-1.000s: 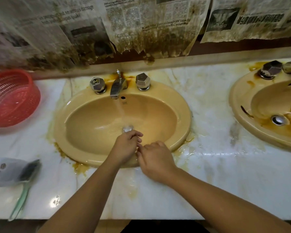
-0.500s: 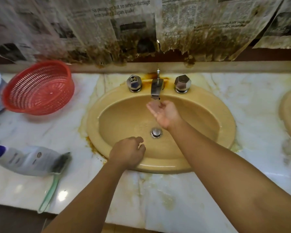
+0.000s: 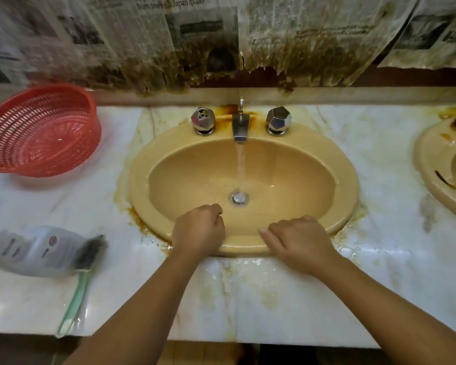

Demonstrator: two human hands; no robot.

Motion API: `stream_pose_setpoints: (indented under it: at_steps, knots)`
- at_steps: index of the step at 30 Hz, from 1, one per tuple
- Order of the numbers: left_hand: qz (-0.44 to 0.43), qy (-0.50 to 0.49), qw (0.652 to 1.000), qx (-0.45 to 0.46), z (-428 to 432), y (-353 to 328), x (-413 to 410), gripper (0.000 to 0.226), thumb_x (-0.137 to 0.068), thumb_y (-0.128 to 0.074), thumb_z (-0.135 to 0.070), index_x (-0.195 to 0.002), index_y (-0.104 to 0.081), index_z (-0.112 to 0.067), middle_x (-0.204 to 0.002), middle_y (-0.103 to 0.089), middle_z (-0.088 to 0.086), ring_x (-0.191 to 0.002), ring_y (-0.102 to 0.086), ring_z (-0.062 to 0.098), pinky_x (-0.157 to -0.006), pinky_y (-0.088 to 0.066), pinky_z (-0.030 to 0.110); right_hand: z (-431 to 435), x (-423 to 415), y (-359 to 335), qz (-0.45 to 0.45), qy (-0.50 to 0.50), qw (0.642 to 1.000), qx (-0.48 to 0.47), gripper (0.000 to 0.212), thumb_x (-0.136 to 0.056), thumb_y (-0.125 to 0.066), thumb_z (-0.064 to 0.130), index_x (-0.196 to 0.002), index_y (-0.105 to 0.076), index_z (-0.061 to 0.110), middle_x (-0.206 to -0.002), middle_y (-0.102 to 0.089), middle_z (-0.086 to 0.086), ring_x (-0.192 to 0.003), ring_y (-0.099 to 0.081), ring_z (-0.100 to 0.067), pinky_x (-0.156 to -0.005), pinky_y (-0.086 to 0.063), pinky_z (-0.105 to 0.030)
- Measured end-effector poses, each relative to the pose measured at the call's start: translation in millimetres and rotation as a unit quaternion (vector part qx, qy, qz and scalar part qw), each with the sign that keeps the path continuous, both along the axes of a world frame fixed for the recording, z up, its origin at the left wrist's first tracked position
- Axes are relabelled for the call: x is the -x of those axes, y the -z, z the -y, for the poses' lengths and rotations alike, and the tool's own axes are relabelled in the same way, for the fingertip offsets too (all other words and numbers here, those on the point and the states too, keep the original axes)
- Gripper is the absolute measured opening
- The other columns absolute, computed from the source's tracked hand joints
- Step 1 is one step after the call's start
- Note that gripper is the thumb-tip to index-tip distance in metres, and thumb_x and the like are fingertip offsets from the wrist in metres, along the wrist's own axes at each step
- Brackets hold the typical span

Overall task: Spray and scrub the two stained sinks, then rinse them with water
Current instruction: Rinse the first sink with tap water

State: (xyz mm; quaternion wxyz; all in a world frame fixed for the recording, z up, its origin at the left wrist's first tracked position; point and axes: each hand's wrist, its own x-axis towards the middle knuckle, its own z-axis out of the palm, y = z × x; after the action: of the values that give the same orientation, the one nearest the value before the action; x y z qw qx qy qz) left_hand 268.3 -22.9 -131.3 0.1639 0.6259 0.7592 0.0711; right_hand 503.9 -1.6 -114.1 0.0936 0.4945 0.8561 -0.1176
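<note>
Tan sink (image 3: 138, 185): directly in front of me, set in the marble counter (image 3: 392, 285). The bowl looks clean, so I judge I am on its rinse.
Tap (image 3: 240, 126): running, with water (image 3: 240, 162) falling in 1 steady stream and spreading toward the drain (image 3: 238, 198).
Left hand (image 3: 198, 230): over the near inside wall of the bowl, fingers curled into a fist. I cannot tell whether anything sits inside it.
Right hand (image 3: 300, 241): lying on the near rim, fingers bent over the edge, grasping nothing.
Doing it well: the stream seems to wet only the middle. I should cup water, throw it up the walls and over the rim, then wipe all the way round with flat fingers until no slick film is left.
Brown crust (image 3: 140, 219): sits where the rim meets the counter at the near left. Rinsing alone probably won't lift it; it wants bristles.
Brush (image 3: 82, 280) and bottle (image 3: 37, 251): lying on the counter to my left, bristles against the bottle, both near enough to grab.
2nd sink (image 3: 432, 159): at the far right edge, with dark streaks on its rim, so it looks not yet clean.
Risk: water has pooled on the counter by my right wrist, so I should keep splashes low.
Red basket (image 3: 40, 130): on the counter at the back left, well apart from my hands.
</note>
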Motion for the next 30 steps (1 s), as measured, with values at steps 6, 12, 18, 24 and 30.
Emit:
stream_pose_setpoints:
  at_steps: [6,12,18,24,30]
  knots:
    - [-0.041,-0.021,0.994,-0.098,18,6,10,0.033,-0.083,-0.043,-0.027,-0.081,-0.074,-0.017,-0.072,-0.071,-0.001,-0.059,-0.059,0.026,-0.066,-0.042,0.031,11,60,2,-0.028,-0.039,0.998,0.038,0.048,-0.107,-0.021,0.048,-0.115,-0.063,0.026,-0.11,-0.072,-0.003,-0.097,-0.065,-0.028,-0.075,-0.034,-0.037]
    - [-0.075,-0.028,0.993,-0.09,19,15,37,0.042,-0.087,-0.036,-0.032,-0.087,-0.077,-0.025,-0.077,-0.069,-0.008,-0.082,-0.063,0.016,-0.12,-0.024,0.043,-41,73,14,-0.028,0.053,0.982,0.182,0.056,-0.105,-0.031,0.055,-0.069,-0.056,0.02,-0.083,-0.061,0.0,-0.086,-0.062,-0.026,-0.073,-0.044,-0.036]
    - [-0.049,-0.097,0.99,-0.088,11,15,31,0.043,-0.083,-0.04,-0.034,-0.1,-0.079,-0.026,-0.093,-0.073,-0.005,-0.105,-0.063,0.014,-0.126,-0.008,0.038,-139,111,42,-0.6,0.51,0.417,0.455,0.04,-0.108,-0.036,0.015,-0.132,-0.055,-0.01,-0.132,-0.062,-0.027,-0.121,-0.062,-0.037,-0.103,-0.053,-0.044]
    - [0.019,-0.189,0.972,-0.138,10,12,27,0.04,-0.082,-0.045,-0.02,-0.102,-0.079,-0.017,-0.112,-0.075,0.007,-0.128,-0.054,0.019,-0.126,-0.011,0.029,-91,137,-6,-0.629,0.351,0.44,0.536,0.043,-0.107,-0.038,0.019,-0.132,-0.058,-0.01,-0.128,-0.067,-0.027,-0.12,-0.067,-0.035,-0.108,-0.051,-0.046]
    - [0.046,-0.264,0.949,-0.165,7,8,24,0.054,-0.079,-0.037,-0.013,-0.116,-0.076,-0.014,-0.118,-0.074,0.005,-0.142,-0.044,0.019,-0.127,-0.007,0.031,-8,67,-10,-0.133,-0.181,0.958,0.179,0.051,-0.106,-0.017,0.063,-0.15,-0.038,0.048,-0.15,-0.052,0.016,-0.128,-0.057,-0.017,-0.097,-0.048,-0.039]
